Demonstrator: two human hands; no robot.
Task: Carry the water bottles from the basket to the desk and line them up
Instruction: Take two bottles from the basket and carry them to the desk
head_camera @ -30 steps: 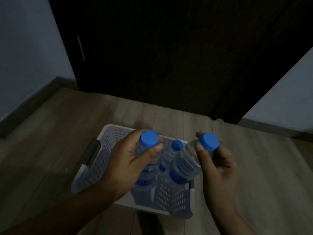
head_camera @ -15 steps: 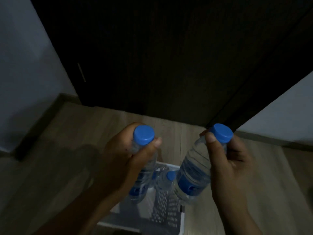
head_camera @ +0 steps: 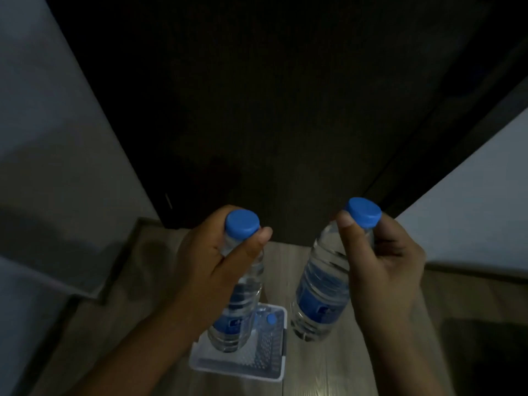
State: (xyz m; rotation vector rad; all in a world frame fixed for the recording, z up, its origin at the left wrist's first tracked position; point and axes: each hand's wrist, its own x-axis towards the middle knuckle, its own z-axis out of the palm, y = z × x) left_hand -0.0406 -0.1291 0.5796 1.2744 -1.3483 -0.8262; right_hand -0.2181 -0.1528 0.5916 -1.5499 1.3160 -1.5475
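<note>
1. Head view, nearest first: two bare forearms reach forward from the bottom edge, each ending in a hand closed round the neck of a water bottle.
2. The left hand (head_camera: 217,261) is wrapped tight just below the blue cap of the left bottle (head_camera: 237,307), thumb pressed across the neck, and the bottle hangs nearly upright above the basket.
3. The right hand (head_camera: 383,261) pinches the shoulder of the right bottle (head_camera: 320,292) under its cap with thumb and fingers, and this bottle hangs tilted, its base swung toward the middle.
4. Both bottles look full, so I judge them fairly heavy for a neck hold; the clear ribbed plastic is thin and would dent if squeezed mid-body, and the smooth wall may slip. The stiff neck ring under the cap is the sound place to hold, with a palm under the base if the carry is long.
5. Below them sits the white basket (head_camera: 281,350) on the wooden floor (head_camera: 323,372), its walls perforated, with a third bottle (head_camera: 267,321) left inside, only its cap and shoulder showing.
6. Farther off stands a dark door (head_camera: 271,110), with pale walls on either side.
7. No desk is in view, so both held bottles are lifted clear but not yet delivered.
</note>
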